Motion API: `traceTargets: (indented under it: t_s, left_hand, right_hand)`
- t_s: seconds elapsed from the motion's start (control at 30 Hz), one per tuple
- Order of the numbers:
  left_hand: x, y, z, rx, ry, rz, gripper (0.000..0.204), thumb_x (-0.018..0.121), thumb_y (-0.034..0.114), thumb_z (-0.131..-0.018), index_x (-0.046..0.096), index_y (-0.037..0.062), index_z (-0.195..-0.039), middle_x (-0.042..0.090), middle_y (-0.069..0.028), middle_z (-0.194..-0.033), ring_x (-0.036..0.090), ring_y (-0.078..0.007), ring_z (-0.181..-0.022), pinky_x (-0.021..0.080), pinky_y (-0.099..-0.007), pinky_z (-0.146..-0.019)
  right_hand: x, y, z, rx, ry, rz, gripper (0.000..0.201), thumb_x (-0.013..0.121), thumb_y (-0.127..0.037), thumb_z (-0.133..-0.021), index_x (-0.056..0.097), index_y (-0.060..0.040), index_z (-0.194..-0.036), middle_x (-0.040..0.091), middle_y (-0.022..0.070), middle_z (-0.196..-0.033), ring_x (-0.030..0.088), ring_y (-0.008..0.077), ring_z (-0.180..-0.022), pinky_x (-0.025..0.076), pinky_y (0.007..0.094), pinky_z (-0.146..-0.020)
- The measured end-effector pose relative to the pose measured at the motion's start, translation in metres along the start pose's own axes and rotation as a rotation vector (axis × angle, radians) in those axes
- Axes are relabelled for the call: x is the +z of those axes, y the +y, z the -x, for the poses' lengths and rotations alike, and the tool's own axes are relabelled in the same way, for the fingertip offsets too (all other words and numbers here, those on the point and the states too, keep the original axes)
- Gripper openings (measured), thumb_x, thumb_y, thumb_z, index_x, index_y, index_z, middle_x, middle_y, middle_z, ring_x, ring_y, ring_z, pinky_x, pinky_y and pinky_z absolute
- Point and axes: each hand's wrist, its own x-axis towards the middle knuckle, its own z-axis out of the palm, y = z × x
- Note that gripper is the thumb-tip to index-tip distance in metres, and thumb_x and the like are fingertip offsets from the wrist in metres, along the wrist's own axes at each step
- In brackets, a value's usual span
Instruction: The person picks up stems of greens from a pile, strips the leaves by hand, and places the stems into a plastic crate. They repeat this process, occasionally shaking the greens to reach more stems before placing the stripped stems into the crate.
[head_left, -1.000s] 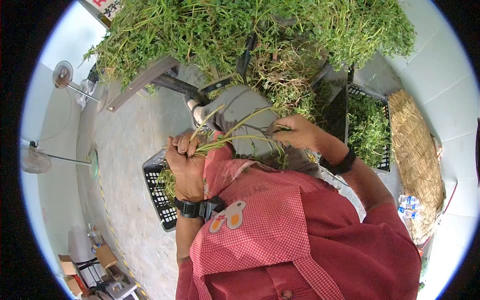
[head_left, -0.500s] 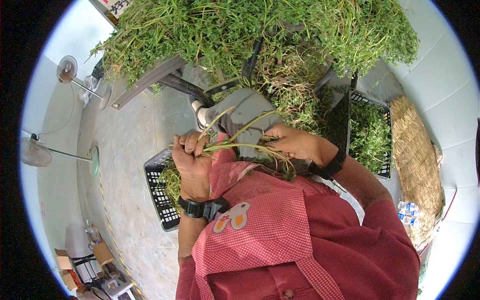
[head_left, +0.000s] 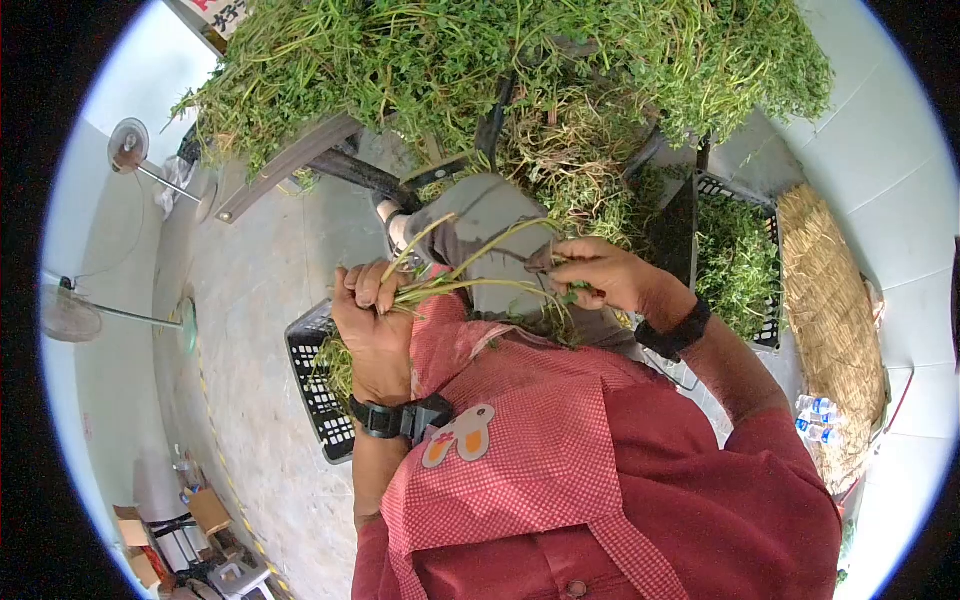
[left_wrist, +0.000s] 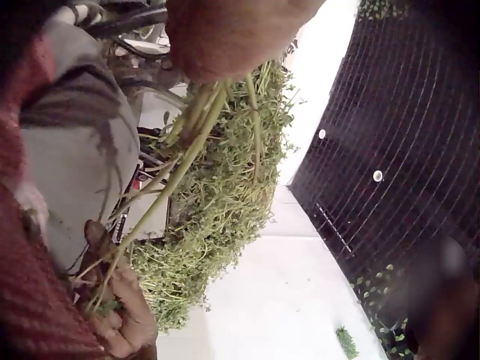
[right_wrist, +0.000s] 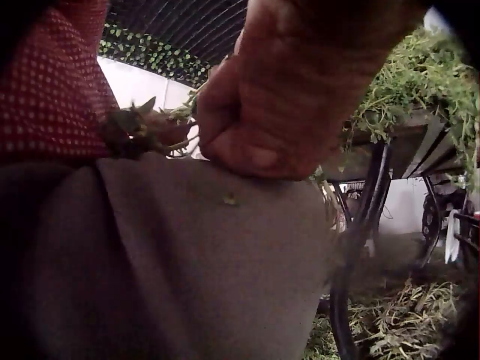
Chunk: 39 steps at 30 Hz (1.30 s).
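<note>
My left hand (head_left: 365,305) is curled round a small bunch of long green stems (head_left: 450,287) above my lap. The stems stretch across towards my right hand (head_left: 605,275), whose thumb and fingers pinch at their leafy ends (head_left: 560,322). In the left wrist view the same stems (left_wrist: 180,169) run from my left hand (left_wrist: 236,37) at the top to my right hand (left_wrist: 124,307) at lower left. The right wrist view shows my right hand (right_wrist: 277,112) with curled fingers close over a grey trouser leg (right_wrist: 210,240); what its fingertips pinch is mostly hidden there.
A large heap of leafy greens (head_left: 480,70) covers the table in front. More stalks (head_left: 570,150) lie beneath it. A black crate (head_left: 318,385) stands by my left arm, another crate (head_left: 770,270) of greens to the right. Beyond that is a straw roll (head_left: 830,320); fans (head_left: 128,147) stand left.
My right hand has dipped towards my body and then come back up and slightly outward at the stem ends. My left hand keeps its grip on the bunch in nearly the same place.
</note>
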Motion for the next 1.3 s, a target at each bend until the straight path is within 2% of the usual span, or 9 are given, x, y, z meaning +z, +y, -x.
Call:
traceTargets:
  t_s: [0.53, 0.73, 0.9, 0.97, 1.07, 1.1, 1.17, 1.27, 1.3]
  left_hand:
    - [0.0, -0.001, -0.003, 0.02, -0.01, -0.014, 0.042, 0.029, 0.031, -0.097, 0.037, 0.0115, -0.061, 0.028, 0.0011, -0.048, 0.025, -0.0111, -0.04, 0.024, -0.0255, -0.038]
    - [-0.002, -0.001, 0.0, -0.034, -0.016, -0.038, 0.04, 0.033, 0.032, -0.096, 0.037, 0.0133, -0.061, 0.027, 0.003, -0.048, 0.023, -0.0102, -0.04, 0.022, -0.0248, -0.037]
    - [-0.005, -0.005, 0.003, -0.151, -0.145, 0.011, 0.036, 0.035, 0.024, -0.095, 0.035, 0.0136, -0.061, 0.025, 0.0029, -0.05, 0.021, -0.0112, -0.042, 0.021, -0.0255, -0.039]
    - [-0.007, 0.007, 0.004, -0.069, -0.101, -0.051, 0.036, 0.034, 0.023, -0.096, 0.035, 0.0134, -0.061, 0.025, 0.0029, -0.05, 0.021, -0.011, -0.042, 0.022, -0.0251, -0.039]
    - [-0.009, 0.015, 0.005, 0.116, -0.011, -0.161, 0.035, 0.033, 0.021, -0.096, 0.034, 0.0131, -0.062, 0.026, 0.003, -0.052, 0.022, -0.0107, -0.043, 0.024, -0.0243, -0.04]
    - [-0.004, 0.01, 0.007, 0.068, -0.039, -0.126, 0.036, 0.032, 0.023, -0.097, 0.035, 0.0127, -0.062, 0.026, 0.0028, -0.052, 0.022, -0.0109, -0.043, 0.025, -0.0247, -0.04]
    - [-0.004, 0.008, 0.003, -0.007, -0.048, -0.04, 0.04, 0.031, 0.027, -0.098, 0.035, 0.0124, -0.061, 0.026, 0.0024, -0.05, 0.022, -0.011, -0.042, 0.025, -0.0254, -0.039]
    - [-0.006, 0.009, 0.001, 0.022, -0.049, -0.108, 0.039, 0.033, 0.028, -0.097, 0.035, 0.0126, -0.061, 0.026, 0.0024, -0.05, 0.023, -0.0107, -0.042, 0.024, -0.0252, -0.039]
    - [-0.007, 0.01, 0.001, 0.023, -0.045, -0.109, 0.039, 0.033, 0.028, -0.097, 0.035, 0.0126, -0.061, 0.026, 0.0024, -0.05, 0.023, -0.0107, -0.042, 0.024, -0.0252, -0.039]
  right_hand:
    - [0.008, 0.008, 0.007, 0.17, -0.277, 0.293, 0.018, 0.062, -0.027, -0.083, 0.062, -0.0101, -0.088, 0.051, -0.0076, -0.064, 0.034, -0.0006, -0.043, 0.024, 0.0175, -0.035]
    - [0.003, 0.023, -0.004, -0.194, 0.073, 0.163, 0.015, 0.059, -0.02, -0.082, 0.06, -0.0074, -0.091, 0.044, -0.0056, -0.063, 0.035, 0.0026, -0.047, 0.024, 0.0191, -0.038]
    - [0.001, 0.022, -0.005, -0.111, 0.318, 0.032, 0.017, 0.057, -0.01, -0.083, 0.057, -0.0019, -0.098, 0.05, 0.0013, -0.077, 0.041, 0.0039, -0.052, 0.03, 0.0192, -0.037]
    - [-0.037, 0.042, -0.001, -0.393, 0.343, 0.381, 0.018, 0.057, -0.007, -0.081, 0.056, -0.002, -0.099, 0.05, 0.0012, -0.077, 0.041, 0.0054, -0.053, 0.031, 0.02, -0.039]
    - [-0.038, 0.018, 0.002, -0.161, 0.269, 0.049, 0.008, 0.056, -0.011, -0.08, 0.056, -0.0074, -0.087, 0.048, 0.0021, -0.074, 0.04, 0.0065, -0.054, 0.029, 0.0232, -0.04]
    - [-0.036, 0.02, 0.0, -0.548, 0.231, 0.56, 0.009, 0.055, -0.01, -0.081, 0.056, -0.0069, -0.089, 0.048, 0.0028, -0.073, 0.04, 0.0065, -0.053, 0.028, 0.0229, -0.04]
    - [-0.034, 0.026, 0.001, -0.691, 0.01, 0.633, 0.014, 0.052, -0.011, -0.086, 0.055, -0.0025, -0.097, 0.047, 0.0016, -0.066, 0.039, 0.0066, -0.049, 0.029, 0.021, -0.039]
    - [-0.01, 0.016, 0.002, -0.033, -0.075, -0.036, 0.022, 0.052, -0.016, -0.089, 0.054, -0.0002, -0.104, 0.045, -0.001, -0.062, 0.04, 0.0064, -0.051, 0.029, 0.0182, -0.041]
    - [-0.001, 0.011, 0.008, -0.018, -0.039, 0.112, 0.025, 0.054, -0.021, -0.089, 0.057, -0.001, -0.103, 0.049, -0.001, -0.065, 0.044, 0.0056, -0.059, 0.033, 0.0184, -0.046]
